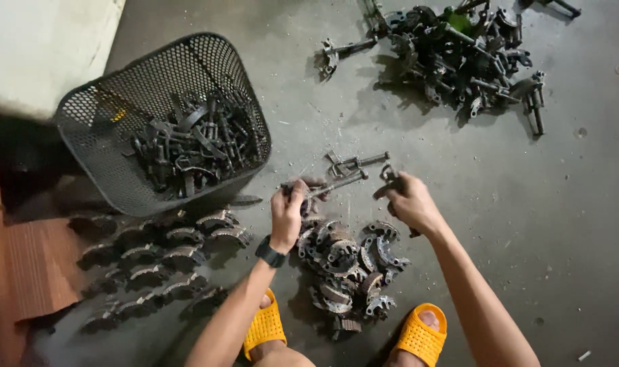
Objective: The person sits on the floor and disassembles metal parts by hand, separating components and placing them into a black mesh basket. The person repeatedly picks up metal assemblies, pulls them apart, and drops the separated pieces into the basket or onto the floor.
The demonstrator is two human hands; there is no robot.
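Left grip (pixel 287 204) clenched on my rod (pixel 333 185) — right grip (pixel 406 198) grasping a bracket (pixel 390 178), above the shoes (pixel 347 261).

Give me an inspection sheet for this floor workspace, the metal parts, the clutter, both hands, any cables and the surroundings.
Surface: grey concrete floor, dusty, with small debris.
Job's things: long dark metal rod held in the left hand; small dark metal part in the right hand; pile of curved rusty metal shoes below the hands.
Clutter: black mesh basket, tipped, holding dark metal pieces; rows of curved shoes; heap of dark metal levers; loose lever.
Hands: left hand closed on rod; right hand closed on part.
Cables: nothing seen.
Surroundings: yellow slippers; reddish board; pale wall.
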